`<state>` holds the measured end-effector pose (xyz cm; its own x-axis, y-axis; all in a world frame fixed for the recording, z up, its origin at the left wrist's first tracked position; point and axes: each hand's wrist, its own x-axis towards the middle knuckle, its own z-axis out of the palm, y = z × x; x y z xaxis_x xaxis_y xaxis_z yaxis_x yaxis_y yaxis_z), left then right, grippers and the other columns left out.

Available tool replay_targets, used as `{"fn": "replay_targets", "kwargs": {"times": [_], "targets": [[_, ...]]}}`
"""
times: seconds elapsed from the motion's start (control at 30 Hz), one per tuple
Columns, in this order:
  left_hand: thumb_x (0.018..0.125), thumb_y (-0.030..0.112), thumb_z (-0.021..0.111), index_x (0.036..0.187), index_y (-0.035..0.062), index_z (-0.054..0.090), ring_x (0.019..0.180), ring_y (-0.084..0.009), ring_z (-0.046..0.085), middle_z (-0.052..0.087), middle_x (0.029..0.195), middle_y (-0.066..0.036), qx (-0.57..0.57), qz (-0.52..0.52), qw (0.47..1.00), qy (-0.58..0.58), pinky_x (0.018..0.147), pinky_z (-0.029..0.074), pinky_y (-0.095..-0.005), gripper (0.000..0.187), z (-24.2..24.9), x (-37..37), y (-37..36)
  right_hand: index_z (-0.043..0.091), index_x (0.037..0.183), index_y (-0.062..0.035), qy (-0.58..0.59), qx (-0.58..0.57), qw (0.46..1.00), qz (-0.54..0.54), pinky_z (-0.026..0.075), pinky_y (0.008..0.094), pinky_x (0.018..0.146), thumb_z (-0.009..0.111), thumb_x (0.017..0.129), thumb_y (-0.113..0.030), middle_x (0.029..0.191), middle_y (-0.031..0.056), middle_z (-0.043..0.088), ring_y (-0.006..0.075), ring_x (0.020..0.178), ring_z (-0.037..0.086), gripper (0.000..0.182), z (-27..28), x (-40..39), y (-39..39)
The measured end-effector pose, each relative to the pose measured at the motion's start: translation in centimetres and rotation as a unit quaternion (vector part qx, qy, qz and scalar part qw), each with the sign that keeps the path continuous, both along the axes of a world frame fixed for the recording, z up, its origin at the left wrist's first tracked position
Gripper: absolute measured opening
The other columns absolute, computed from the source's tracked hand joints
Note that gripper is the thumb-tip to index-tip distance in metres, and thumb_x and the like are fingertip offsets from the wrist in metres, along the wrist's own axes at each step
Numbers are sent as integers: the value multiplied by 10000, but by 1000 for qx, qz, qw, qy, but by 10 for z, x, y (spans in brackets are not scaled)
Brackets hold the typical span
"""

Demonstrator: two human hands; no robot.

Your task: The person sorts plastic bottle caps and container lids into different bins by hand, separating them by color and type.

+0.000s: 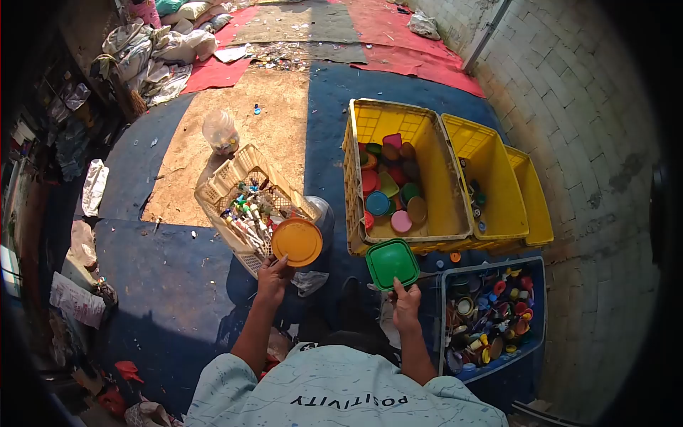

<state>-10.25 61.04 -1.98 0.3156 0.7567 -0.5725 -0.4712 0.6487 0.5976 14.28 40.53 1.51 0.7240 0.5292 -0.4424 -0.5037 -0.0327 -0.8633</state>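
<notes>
Left hand [273, 277]: grip pinched on rim of round orange lid [297, 240], held at cream crate [219, 183]. Right hand [405, 304]: grip pinched on square green lid [393, 264], near front yellow crate [442, 188].

In the left hand [274, 281], the orange lid [297, 242] hid part of the crate [222, 186]. The green lid [393, 264] hid how far the right hand [406, 304] reached beneath. Right of that hand, many caps [491, 315] were too small to tell; below both, the shirt [341, 381] was cut off.
</notes>
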Motion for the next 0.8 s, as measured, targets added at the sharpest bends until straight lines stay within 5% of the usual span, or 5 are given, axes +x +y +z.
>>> {"fn": "replay_targets", "kwargs": {"times": [0.37,0.5,0.6,0.8], "targets": [[898,51,630,1168,15,504,899,-183,654,599,1054,-82,-69,-21,997,-9,768,591,-337,300,0,79,-13,570,962,-71,17,-6,1000,-23,455,243,532,660,898,-158,820,2,610,81,594,552,141,-5,73,65],[902,55,628,1165,-32,532,950,-187,661,624,1070,-100,9,-38,999,4,781,596,-332,294,27,142,5,570,973,-44,-25,26,999,22,475,260,598,629,923,-148,834,6,612,95,650,566,129,-36,150,111],[902,87,638,1180,-36,562,951,-181,656,637,1084,-111,65,-45,997,28,762,592,-315,313,29,201,31,559,995,-19,-145,79,985,-44,484,273,647,610,928,-123,873,42,632,122,725,597,134,-29,209,157],[883,141,673,1179,14,559,905,-168,648,641,1034,-84,119,-195,953,201,735,571,-345,342,-15,323,77,590,1058,6,-245,-112,962,39,487,352,724,590,930,-171,898,131,664,237,823,648,218,-72,339,149]]}}
